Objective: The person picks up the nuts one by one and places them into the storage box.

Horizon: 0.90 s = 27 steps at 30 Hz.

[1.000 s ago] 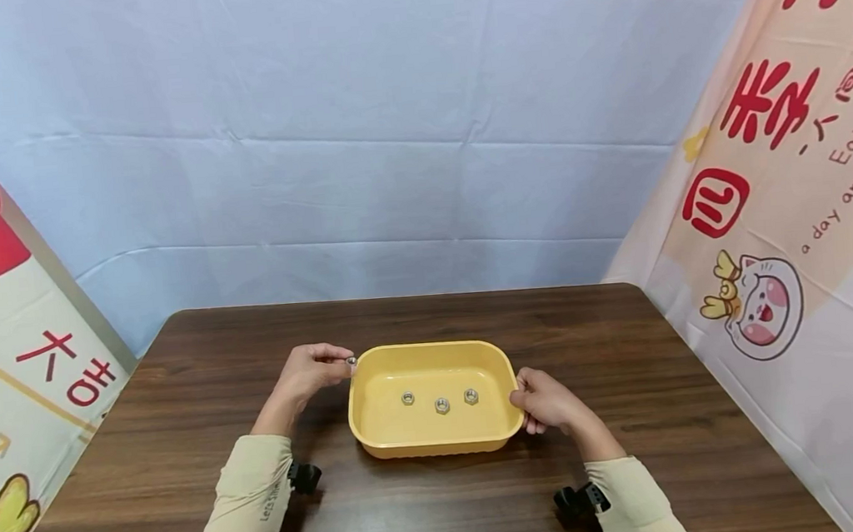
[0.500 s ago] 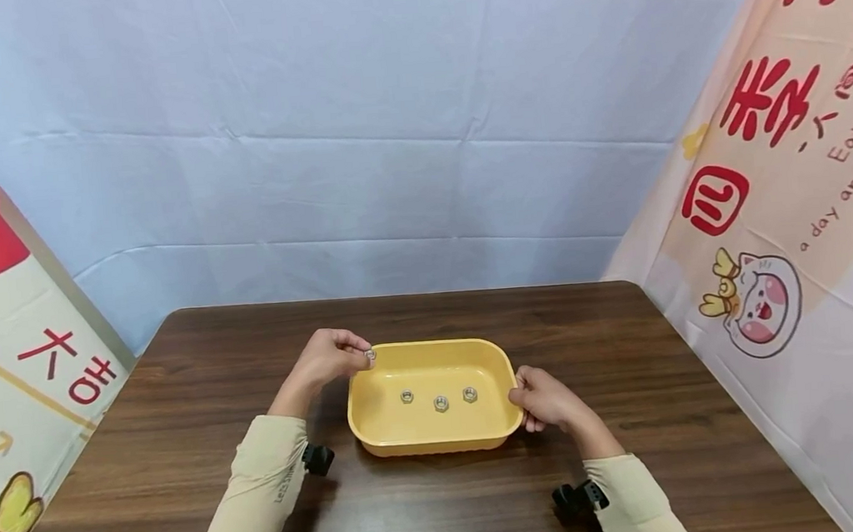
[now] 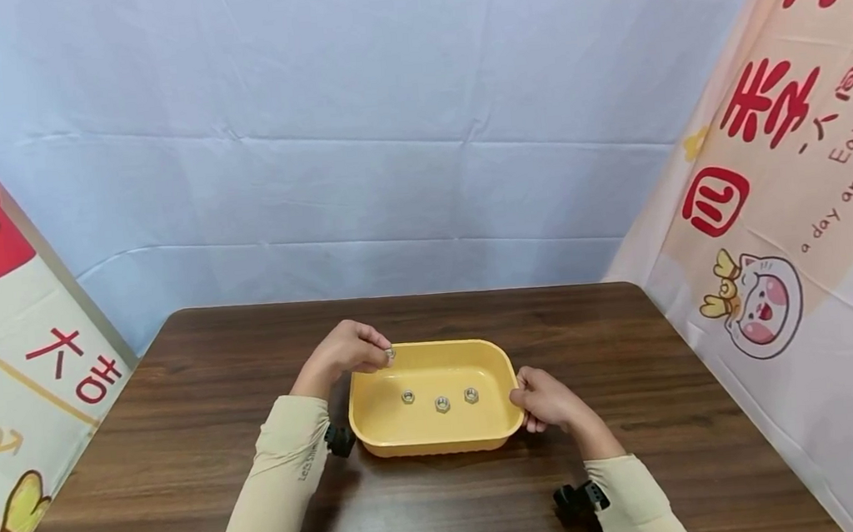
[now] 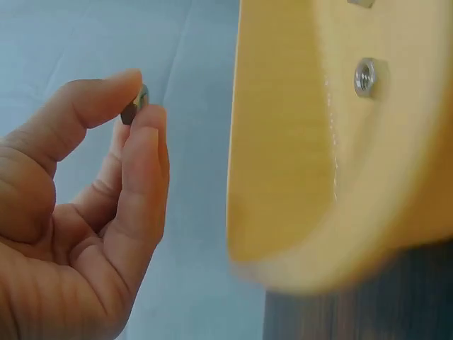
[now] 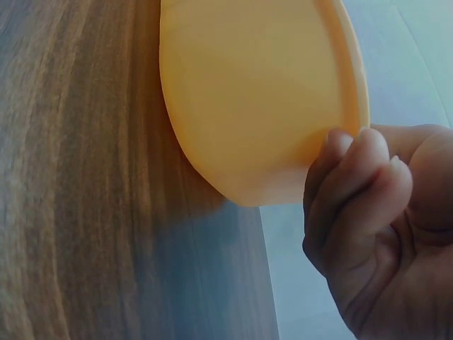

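A yellow rectangular tray stands on the table with three metal hex nuts lying in it: a left nut, a middle nut and a right nut. Over the tray's back left corner, my left hand pinches another hex nut between thumb and fingertips, apart from the tray wall. My right hand grips the tray's right rim, with the thumb at the rim and curled fingers against the outer wall in the right wrist view.
The dark wood table extends around the tray on all sides. A pale blue cloth hangs behind its far edge. Printed cloths hang at the left and right. Black wrist cameras sit below both hands.
My left hand has moved rightward with the pinched nut, from outside the tray's left rim to over its back left corner. The right hand, the tray and the nuts inside have stayed put.
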### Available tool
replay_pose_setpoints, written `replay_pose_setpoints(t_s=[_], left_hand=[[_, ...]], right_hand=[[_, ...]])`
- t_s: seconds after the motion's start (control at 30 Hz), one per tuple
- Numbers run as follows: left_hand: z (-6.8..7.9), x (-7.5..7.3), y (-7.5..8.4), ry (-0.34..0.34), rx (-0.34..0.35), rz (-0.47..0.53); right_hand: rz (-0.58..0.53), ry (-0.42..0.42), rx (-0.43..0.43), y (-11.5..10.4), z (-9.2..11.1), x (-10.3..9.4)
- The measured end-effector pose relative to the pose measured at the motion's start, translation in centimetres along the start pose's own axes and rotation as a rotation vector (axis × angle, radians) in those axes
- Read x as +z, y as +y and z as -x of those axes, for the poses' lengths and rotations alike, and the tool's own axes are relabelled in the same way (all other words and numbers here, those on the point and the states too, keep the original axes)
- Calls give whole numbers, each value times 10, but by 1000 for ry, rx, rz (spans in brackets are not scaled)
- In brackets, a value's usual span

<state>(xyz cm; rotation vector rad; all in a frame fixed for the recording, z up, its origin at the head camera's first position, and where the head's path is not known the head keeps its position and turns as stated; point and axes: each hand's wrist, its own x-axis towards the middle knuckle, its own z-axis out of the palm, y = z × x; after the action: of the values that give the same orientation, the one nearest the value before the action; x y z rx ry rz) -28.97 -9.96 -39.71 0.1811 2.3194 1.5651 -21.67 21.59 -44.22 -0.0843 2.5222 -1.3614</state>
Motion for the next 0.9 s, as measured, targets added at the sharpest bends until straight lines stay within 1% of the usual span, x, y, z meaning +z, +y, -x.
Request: replay_pose_setpoints(t_s=[0.17, 0.23, 0.4, 0.57, 0.73, 0.9], left_hand=[[-6, 7, 5, -38, -6, 8], [-7, 9, 6, -50, -18, -3], [-6, 14, 15, -68, -49, -75], [-9, 20, 23, -108, -55, -95], [-15, 26, 28, -146, -69, -117], [-22, 34, 29, -183, -79, -189]], right_hand=[[-1, 1, 3, -1, 0, 0], [-6, -3, 2, -1, 0, 0], [-10, -10, 0, -1, 1, -1], [-16, -15, -5, 0, 2, -1], [-21, -26, -18, -1, 2, -2], [-16, -18, -22, -2, 1, -2]])
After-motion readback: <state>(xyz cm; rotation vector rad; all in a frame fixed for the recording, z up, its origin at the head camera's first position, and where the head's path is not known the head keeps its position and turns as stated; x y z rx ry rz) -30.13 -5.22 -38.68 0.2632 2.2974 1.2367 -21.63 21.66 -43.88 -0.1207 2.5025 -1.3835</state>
